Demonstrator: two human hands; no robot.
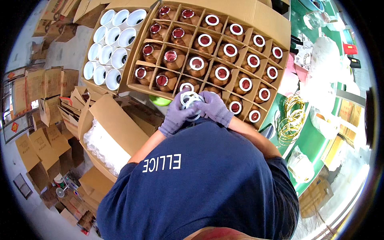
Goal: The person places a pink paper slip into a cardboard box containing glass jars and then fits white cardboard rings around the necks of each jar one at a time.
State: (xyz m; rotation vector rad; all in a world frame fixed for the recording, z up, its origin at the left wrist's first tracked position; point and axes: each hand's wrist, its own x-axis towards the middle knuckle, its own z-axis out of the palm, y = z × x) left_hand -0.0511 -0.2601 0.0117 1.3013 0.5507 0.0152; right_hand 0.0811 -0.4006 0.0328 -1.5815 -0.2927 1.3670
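My left hand (177, 112) and my right hand (216, 107), both in purple-grey knit gloves, meet in front of my chest. Between them is a bunch of white rings (191, 100), gripped by the fingers of both hands. Just beyond is a large divided cardboard carton (265, 13) of rounded amber-brown glass pieces (196, 67), their necks facing up and reddish inside. White rings like those I hold circle many necks in the middle and right columns. In the two left columns the glass rims (162, 80) are bare. My hands hide part of the nearest row.
White cup-shaped parts (106, 54) fill a carton at the left. Below it stands an open box with clear plastic wrapping (103, 144). On the green table (325, 150) at the right lie gold-coloured hoops (291, 120) and plastic bags (325, 60). Stacked cardboard boxes (45, 150) line the far left.
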